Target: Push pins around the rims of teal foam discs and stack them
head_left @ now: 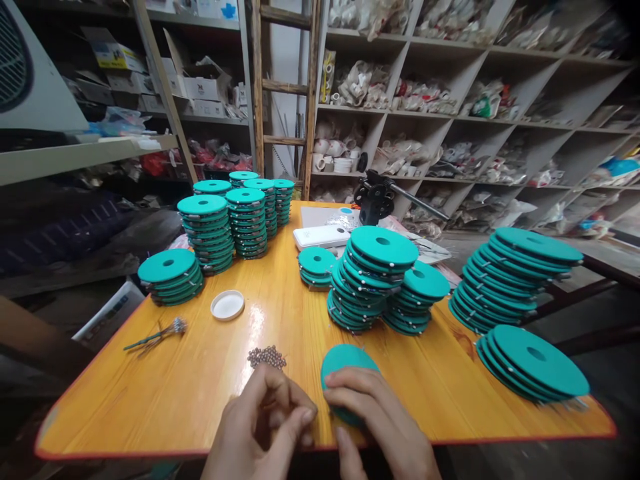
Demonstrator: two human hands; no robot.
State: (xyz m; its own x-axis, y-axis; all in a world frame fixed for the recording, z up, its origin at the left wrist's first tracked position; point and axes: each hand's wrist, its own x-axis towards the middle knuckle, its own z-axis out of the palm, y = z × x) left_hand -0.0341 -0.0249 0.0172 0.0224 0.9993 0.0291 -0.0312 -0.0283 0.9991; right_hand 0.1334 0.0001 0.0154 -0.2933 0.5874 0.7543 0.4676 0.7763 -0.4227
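My right hand (380, 417) grips a teal foam line spool (350, 358) near the table's front edge, its fingers across the top and its thumb at the near side. To its left, my left hand (273, 420) is closed in a pinch, thumb against forefinger; what it holds, if anything, is too small to make out. Just beyond the left hand lies a heap of small brownish metal beads (267, 357). A shallow white lid (227, 305) sits farther back, and a bundle of thin wire-like pieces with a silvery tip (157, 333) lies at the left.
Stacks of teal spools stand at the back left (205, 233), centre (367, 280) and right (505, 283), with a lower pile (535, 367) at the right front. Behind are a white flat case (320, 236), a black clamp-like device (373, 200), a wooden ladder (285, 87) and filled shelves.
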